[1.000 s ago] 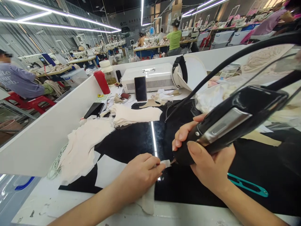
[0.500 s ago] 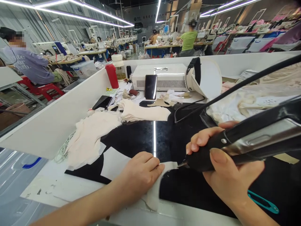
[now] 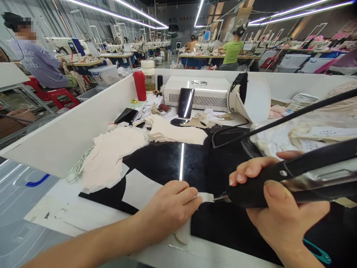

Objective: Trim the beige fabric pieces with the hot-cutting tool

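Observation:
My left hand (image 3: 171, 206) is curled, its fingertips pinching down a narrow strip of pale fabric (image 3: 205, 197) on the black glossy work surface (image 3: 167, 160). My right hand (image 3: 279, 212) is wrapped round a black corded hand tool (image 3: 292, 178) with a metal plate. The tool's fine tip touches the strip's end, just right of my left fingers. The rest of the strip runs down under my left hand toward the table's front edge.
Stacks of cream fabric pieces (image 3: 111, 156) lie at left and centre. Behind are a white box unit (image 3: 203, 95), two phones (image 3: 185, 102), a red bottle (image 3: 139, 85) and a white headset (image 3: 249, 96). Teal snips (image 3: 318, 253) lie at bottom right. White walls (image 3: 64, 134) ring the table.
The view has shifted, so both hands sit further right and lower. My left hand has stayed pressed on the strip and the tool tip has stayed at the strip's end throughout.

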Demonstrator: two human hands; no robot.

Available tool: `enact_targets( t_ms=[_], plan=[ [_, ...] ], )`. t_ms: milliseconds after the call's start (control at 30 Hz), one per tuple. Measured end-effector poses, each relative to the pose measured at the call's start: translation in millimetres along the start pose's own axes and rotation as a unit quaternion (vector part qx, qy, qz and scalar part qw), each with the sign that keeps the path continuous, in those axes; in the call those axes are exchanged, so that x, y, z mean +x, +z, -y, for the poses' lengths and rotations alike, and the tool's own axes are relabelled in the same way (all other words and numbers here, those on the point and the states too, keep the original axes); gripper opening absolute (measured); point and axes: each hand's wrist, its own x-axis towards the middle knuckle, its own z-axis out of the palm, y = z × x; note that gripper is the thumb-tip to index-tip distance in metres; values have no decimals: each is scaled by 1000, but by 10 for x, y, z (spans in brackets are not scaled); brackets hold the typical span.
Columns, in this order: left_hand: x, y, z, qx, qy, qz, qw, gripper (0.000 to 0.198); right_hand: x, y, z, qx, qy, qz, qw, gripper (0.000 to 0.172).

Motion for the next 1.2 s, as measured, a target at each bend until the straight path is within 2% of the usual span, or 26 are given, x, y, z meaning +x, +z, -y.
enact_targets(
  t_ms=[367,567,800,967,1200],
  plan=[
    [-8,2,9,-47,-26,44,998,34,14,-15,-1,-9,-4,8,1000,46],
    [10,18,5,-30,-15,40,999,34,52,86,-14,-1,-6,-11,1000,45],
    [-10,60,2,-43,-23,30,998,25,62,236,-167,18,-11,11,1000,45],
    [0,63,6,-33,-15,25,999,31,61,236,-216,8,-25,13,1000,45],
    [-9,84,15,-14,0,36,999,31,125,161,-134,17,-22,-6,1000,43]
  ],
)
